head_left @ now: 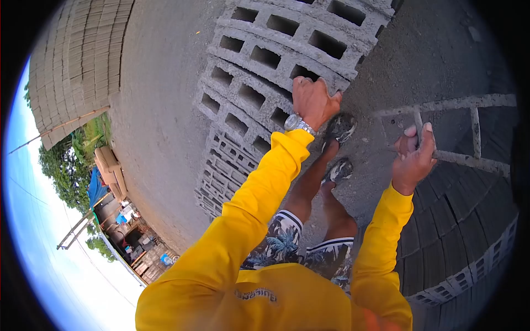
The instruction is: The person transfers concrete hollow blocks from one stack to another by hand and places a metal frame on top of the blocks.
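Yellow-sleeved, the left hand (317, 105) curls at a hollow of a grey concrete block (332, 80), by the right edge of a block stack (276, 41); its fingertips are hidden, so I cannot tell whether it grips. The right hand (414, 160) is clamped on a ladder-like frame (476, 135). Farther out, a blue tarp (96, 186) shows beyond the ground's (160, 110) left edge.
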Demonstrator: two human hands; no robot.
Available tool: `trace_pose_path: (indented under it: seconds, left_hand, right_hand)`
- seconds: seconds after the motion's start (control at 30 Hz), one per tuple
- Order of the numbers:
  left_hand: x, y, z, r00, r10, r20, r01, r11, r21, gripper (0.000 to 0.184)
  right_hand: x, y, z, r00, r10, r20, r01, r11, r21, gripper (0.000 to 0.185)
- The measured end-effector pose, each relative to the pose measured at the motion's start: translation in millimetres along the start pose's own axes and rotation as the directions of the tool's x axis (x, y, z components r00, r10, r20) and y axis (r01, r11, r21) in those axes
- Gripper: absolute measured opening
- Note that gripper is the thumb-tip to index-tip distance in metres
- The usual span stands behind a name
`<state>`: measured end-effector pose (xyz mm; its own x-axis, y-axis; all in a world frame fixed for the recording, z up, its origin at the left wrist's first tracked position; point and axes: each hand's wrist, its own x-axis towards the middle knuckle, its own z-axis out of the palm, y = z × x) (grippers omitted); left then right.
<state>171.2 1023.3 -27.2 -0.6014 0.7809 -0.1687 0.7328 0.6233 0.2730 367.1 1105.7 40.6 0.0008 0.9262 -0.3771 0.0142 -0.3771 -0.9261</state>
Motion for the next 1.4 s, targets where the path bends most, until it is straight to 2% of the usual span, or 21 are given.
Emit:
trace_pose_path:
  seconds: [0.1, 0.13, 0.23, 0.33, 0.4, 0.5, 0.53, 0.63, 0.87, 0.93, 0.97, 1.03, 1.07, 1.13, 1.23, 1.3, 1.33, 1.4]
  left_hand:
    - [-0.7, -2.2, 3.6, 0.999, -0.001, -0.042, 0.0, 1.0, -0.024, 0.047]
    - [-2.2, 1.5, 4.2, 0.995, -0.005, -0.104, 0.004, 1.0, -0.008, 0.046]
    - [4.2, 3.9, -1.4, 0.996, -0.062, 0.067, 0.063, 0.998, -0.017, 0.045]
    - [6.3, 6.7, -6.5, 0.993, -0.073, 0.092, 0.07, 0.997, 0.028, 0.043]
    - [4.4, 5.5, -6.8, 0.994, -0.071, 0.078, 0.069, 0.997, 0.026, 0.041]
    - [4.8, 3.3, -15.9, 0.983, -0.075, 0.165, 0.083, 0.996, -0.04, 0.04]
    - [2.5, 0.1, -15.0, 0.994, -0.029, 0.106, 0.035, 0.998, -0.055, 0.038]
    - [-0.7, -7.0, -15.6, 0.997, 0.001, 0.081, 0.008, 0.994, -0.106, 0.037]
    - [-2.1, -13.8, -10.9, 0.997, 0.019, 0.07, -0.004, 0.98, -0.2, 0.026]
    - [-1.5, -15.5, -9.9, 0.995, 0.041, 0.09, -0.02, 0.974, -0.224, 0.021]
    - [-1.4, -15.4, -9.9, 0.994, 0.054, 0.099, -0.029, 0.972, -0.232, 0.02]
    - [-3.7, -14.4, -5.9, 0.999, 0.047, 0.005, -0.044, 0.96, -0.278, 0.018]
    - [-4.5, -15.7, -3.9, 0.998, 0.038, -0.041, -0.048, 0.955, -0.292, 0.018]
    - [-10.4, -10.8, -3.6, 0.999, 0.024, 0.029, -0.015, 0.961, -0.277, 0.017]
    - [-5.1, -10.7, -11.8, 0.999, 0.02, 0.037, -0.012, 0.981, -0.191, 0.018]
    - [-4.0, -14.7, -10.2, 1.0, 0.029, 0.0, -0.029, 0.983, -0.18, 0.021]
    - [-3.7, -13.7, -7.4, 0.999, 0.033, -0.008, -0.034, 0.99, -0.137, 0.021]
    - [-3.9, -13.3, -8.4, 1.0, 0.021, -0.016, -0.023, 0.991, -0.133, 0.022]
  right_hand:
    - [7.6, 7.5, 7.2, 0.996, -0.085, 0.015, 0.086, 0.995, -0.051, 0.04]
    - [6.2, 11.2, 0.7, 0.996, -0.086, 0.036, 0.089, 0.993, -0.076, 0.04]
    - [2.1, 15.1, 10.9, 0.989, 0.146, -0.035, -0.146, 0.989, 0.02, 0.041]
    - [-2.2, -10.5, 34.2, 0.988, 0.149, 0.038, -0.151, 0.987, 0.055, 0.041]
    - [1.1, -42.2, 59.3, 0.983, 0.066, 0.169, -0.09, 0.986, 0.137, 0.042]
    - [6.0, -77.2, 113.2, 0.944, -0.086, 0.32, 0.027, 0.983, 0.184, 0.042]
    - [5.7, -84.9, 133.9, 0.922, -0.136, 0.362, 0.071, 0.98, 0.188, 0.043]
    - [-9.1, -104.9, 193.4, 0.863, -0.265, 0.431, 0.218, 0.964, 0.156, 0.044]
    - [-39.7, -129.7, 269.6, 0.553, -0.514, 0.656, 0.391, 0.855, 0.34, 0.042]
    - [-36.5, -88.6, 281.5, 0.571, -0.426, 0.702, 0.422, 0.886, 0.193, 0.042]
    - [-23.4, -39.3, 283.5, 0.633, -0.308, 0.71, 0.422, 0.906, 0.017, 0.043]
    - [-3.2, 10.3, 287.6, 0.689, -0.304, 0.658, 0.508, 0.85, -0.139, 0.044]
    - [-4.4, 9.1, 290.2, 0.705, -0.286, 0.649, 0.492, 0.856, -0.158, 0.045]
    - [-11.3, -5.8, 289.1, 0.742, -0.237, 0.628, 0.454, 0.866, -0.21, 0.047]
    - [-23.7, -61.6, 298.5, 0.673, -0.285, 0.683, 0.409, 0.912, -0.022, 0.045]
    - [-40.8, -111.7, 317.2, 0.552, -0.437, 0.71, 0.395, 0.887, 0.239, 0.046]
    - [-36.5, -128.9, 327.7, 0.41, -0.557, 0.722, 0.446, 0.813, 0.374, 0.046]
    - [-35.4, -141.1, 346.4, 0.221, -0.684, 0.695, 0.469, 0.699, 0.539, 0.046]
